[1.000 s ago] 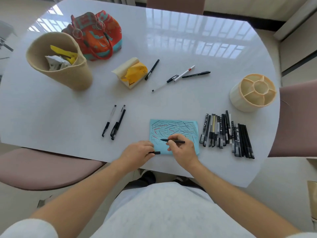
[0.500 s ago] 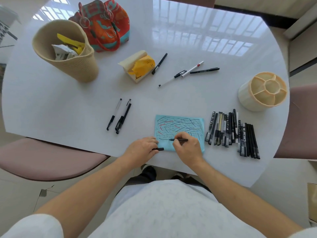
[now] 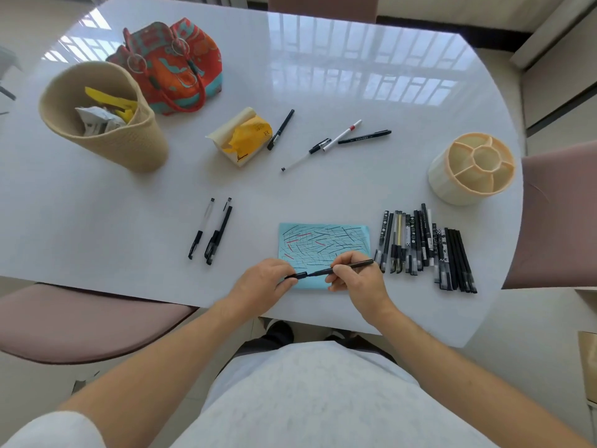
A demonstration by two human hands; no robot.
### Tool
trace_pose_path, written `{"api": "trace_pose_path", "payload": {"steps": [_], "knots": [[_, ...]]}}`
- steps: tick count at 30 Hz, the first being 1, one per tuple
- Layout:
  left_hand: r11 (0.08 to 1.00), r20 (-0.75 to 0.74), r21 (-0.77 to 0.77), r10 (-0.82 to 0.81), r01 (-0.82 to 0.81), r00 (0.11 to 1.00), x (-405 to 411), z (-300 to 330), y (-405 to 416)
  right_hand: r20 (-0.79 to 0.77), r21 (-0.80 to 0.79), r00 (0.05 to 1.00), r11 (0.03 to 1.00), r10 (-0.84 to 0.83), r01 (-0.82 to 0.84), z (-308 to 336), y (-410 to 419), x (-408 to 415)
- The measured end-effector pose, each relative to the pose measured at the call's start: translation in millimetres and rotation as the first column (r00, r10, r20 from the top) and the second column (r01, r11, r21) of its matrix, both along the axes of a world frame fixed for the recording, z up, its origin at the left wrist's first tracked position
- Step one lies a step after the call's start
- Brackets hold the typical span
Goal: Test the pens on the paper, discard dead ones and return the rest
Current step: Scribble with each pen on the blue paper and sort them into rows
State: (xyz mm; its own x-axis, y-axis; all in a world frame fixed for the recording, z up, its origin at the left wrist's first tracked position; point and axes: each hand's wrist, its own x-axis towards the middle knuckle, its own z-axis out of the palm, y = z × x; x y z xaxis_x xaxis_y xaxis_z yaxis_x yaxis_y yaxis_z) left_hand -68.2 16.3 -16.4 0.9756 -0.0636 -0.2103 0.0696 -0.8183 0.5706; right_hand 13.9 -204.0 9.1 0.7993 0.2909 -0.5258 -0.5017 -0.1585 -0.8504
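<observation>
A blue paper [image 3: 323,240] covered in black and red strokes lies near the table's front edge. My right hand [image 3: 358,279] grips a black pen [image 3: 350,266] over the paper's front part, its tip pointing left. My left hand [image 3: 261,282] pinches the pen's black cap [image 3: 297,275], and the tip meets the cap's mouth. A row of several black pens [image 3: 423,247] lies right of the paper. Two pens [image 3: 211,231] lie to the left, and several more pens [image 3: 336,140] lie farther back. A cream divided pen holder [image 3: 471,169] stands at the right.
A tan woven basket [image 3: 106,124] holding crumpled paper and yellow scraps stands at the back left, beside an orange and teal bag [image 3: 174,63]. A yellow tissue pack [image 3: 242,137] sits mid-table. Pink chairs stand at left [image 3: 80,318], right [image 3: 562,215] and far side.
My right hand has lifted the pen off the paper and swung its tip left to the cap. My left hand has raised the cap to meet it.
</observation>
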Motion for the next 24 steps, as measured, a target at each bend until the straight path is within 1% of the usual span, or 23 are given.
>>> {"api": "trace_pose_path", "payload": {"steps": [7, 12, 15, 19, 20, 24], "knots": [[1.0, -0.032, 0.012, -0.023, 0.023, 0.999, 10.8, 9.0, -9.5, -0.045, 0.058, 0.999, 0.998, -0.031, 0.033, -0.9, -9.2, 3.8], [0.998, -0.02, -0.001, -0.066, 0.066, 0.998, 20.4, 19.8, -27.2, -0.081, 0.102, 0.996, 0.994, -0.023, 0.031, -2.6, -8.7, -2.6], [0.998, -0.011, 0.007, -0.067, 0.067, 0.998, 24.8, 20.9, -37.0, -0.115, 0.125, 0.992, 0.99, -0.056, 0.07, -6.0, -7.6, -6.2], [0.998, 0.01, 0.013, -0.058, 0.058, 0.998, 31.6, 19.5, -44.4, -0.157, 0.115, 0.98, 0.983, -0.125, 0.144, -8.7, -11.6, -7.2], [0.998, 0.014, 0.004, -0.057, 0.057, 0.998, 32.4, 18.7, -44.7, -0.157, 0.108, 0.98, 0.984, -0.123, 0.141, -8.7, -12.7, -7.2], [0.995, -0.02, -0.031, -0.092, 0.091, 0.996, 38.2, 16.4, -42.2, -0.124, 0.064, 0.992, 0.997, -0.035, 0.043, -4.9, -24.4, 9.7]]}}
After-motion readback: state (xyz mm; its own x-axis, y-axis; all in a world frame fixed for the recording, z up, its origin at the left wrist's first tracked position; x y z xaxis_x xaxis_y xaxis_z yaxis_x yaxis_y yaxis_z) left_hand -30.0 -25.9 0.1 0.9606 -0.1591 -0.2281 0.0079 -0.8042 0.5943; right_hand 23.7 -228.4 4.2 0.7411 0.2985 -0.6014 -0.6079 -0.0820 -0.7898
